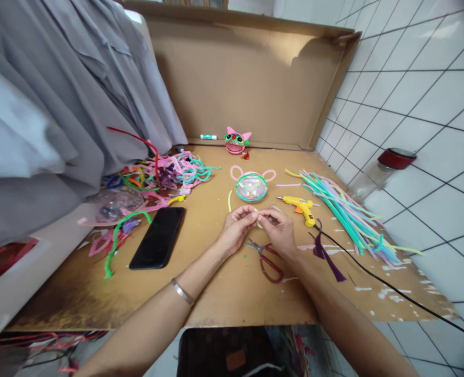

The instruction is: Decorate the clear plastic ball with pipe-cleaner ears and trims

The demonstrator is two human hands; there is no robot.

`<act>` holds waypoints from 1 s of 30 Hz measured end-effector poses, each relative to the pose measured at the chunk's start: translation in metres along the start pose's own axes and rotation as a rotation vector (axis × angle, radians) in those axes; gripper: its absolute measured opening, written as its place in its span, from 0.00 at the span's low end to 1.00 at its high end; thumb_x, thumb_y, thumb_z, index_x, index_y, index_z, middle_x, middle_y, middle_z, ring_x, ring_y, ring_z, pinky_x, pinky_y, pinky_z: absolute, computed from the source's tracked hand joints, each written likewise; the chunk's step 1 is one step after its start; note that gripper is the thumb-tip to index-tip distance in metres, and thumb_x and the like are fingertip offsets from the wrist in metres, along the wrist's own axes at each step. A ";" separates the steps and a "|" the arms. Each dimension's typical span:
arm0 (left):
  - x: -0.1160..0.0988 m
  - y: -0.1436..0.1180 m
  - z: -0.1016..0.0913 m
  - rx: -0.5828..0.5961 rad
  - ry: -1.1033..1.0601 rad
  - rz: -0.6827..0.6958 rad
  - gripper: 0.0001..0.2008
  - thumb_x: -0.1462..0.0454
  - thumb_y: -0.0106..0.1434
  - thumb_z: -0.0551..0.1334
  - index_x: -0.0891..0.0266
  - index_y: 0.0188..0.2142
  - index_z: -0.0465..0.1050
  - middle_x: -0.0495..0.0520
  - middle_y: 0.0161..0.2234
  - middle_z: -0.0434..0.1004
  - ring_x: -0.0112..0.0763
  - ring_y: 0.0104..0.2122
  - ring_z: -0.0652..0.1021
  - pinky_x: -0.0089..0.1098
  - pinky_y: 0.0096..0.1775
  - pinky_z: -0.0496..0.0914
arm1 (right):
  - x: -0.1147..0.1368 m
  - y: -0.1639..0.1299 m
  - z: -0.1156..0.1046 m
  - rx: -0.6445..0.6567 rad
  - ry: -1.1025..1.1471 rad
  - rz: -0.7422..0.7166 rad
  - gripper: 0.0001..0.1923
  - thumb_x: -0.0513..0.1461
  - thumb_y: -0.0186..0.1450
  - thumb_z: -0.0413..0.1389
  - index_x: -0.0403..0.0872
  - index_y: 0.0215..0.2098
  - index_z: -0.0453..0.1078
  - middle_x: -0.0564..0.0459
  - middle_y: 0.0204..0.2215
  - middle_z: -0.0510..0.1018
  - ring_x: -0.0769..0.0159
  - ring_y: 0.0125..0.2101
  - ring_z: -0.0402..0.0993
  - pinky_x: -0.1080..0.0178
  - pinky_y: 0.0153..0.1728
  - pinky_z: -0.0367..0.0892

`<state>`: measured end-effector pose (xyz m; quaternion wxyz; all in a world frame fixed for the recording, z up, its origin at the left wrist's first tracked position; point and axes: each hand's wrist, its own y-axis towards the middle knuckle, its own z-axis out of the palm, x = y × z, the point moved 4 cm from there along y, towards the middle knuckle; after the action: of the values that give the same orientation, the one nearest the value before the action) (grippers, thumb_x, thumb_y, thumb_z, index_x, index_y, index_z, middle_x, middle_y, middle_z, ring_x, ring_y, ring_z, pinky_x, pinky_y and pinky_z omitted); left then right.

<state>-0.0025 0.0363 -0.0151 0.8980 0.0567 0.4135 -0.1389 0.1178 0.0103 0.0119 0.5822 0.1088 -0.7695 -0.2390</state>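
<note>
My left hand [238, 229] and my right hand [278, 230] meet over the middle of the table, fingertips pinched together. Between them shows a short pale yellow pipe cleaner [260, 224], mostly hidden by the fingers. Just beyond lies a clear plastic shape [251, 187] rimmed with green and pink pipe cleaner, with two pink loops like ears. Another pale yellow pipe cleaner piece [229, 201] is by my left hand. Red-handled scissors [272, 268] lie under my right wrist, blades pointing left. To the right rests a yellow glue gun [303, 208], nozzle pointing left.
A bundle of pastel pipe cleaners [345, 217] lies at right, near a purple tassel [326, 257] and the black cord [389, 285]. At left are a phone [157, 238] and a tangled pipe-cleaner heap [173, 170]. A finished animal head [235, 141] stands against the cardboard [247, 78].
</note>
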 end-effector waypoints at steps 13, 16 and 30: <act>-0.003 -0.001 0.003 -0.016 -0.017 0.004 0.17 0.62 0.41 0.77 0.65 0.29 0.76 0.47 0.27 0.75 0.19 0.27 0.73 0.23 0.33 0.67 | -0.002 -0.001 0.002 0.029 0.012 0.018 0.06 0.41 0.60 0.57 0.48 0.31 0.75 0.55 0.26 0.72 0.70 0.25 0.63 0.66 0.25 0.59; -0.004 -0.001 0.002 -0.025 -0.022 0.007 0.17 0.62 0.40 0.78 0.65 0.29 0.76 0.47 0.27 0.75 0.20 0.27 0.73 0.23 0.32 0.67 | -0.001 -0.001 0.003 0.049 0.007 0.019 0.07 0.41 0.61 0.57 0.48 0.32 0.75 0.55 0.27 0.72 0.70 0.25 0.64 0.66 0.26 0.60; -0.003 -0.001 -0.001 -0.049 0.046 -0.026 0.19 0.59 0.42 0.77 0.64 0.31 0.75 0.47 0.27 0.75 0.21 0.27 0.74 0.24 0.30 0.66 | 0.000 0.002 0.001 0.043 0.037 0.022 0.07 0.42 0.60 0.58 0.48 0.33 0.77 0.55 0.25 0.71 0.70 0.24 0.63 0.66 0.25 0.60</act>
<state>-0.0055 0.0365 -0.0140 0.8875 0.0325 0.4381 -0.1392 0.1173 0.0118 0.0125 0.5964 0.1172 -0.7647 -0.2138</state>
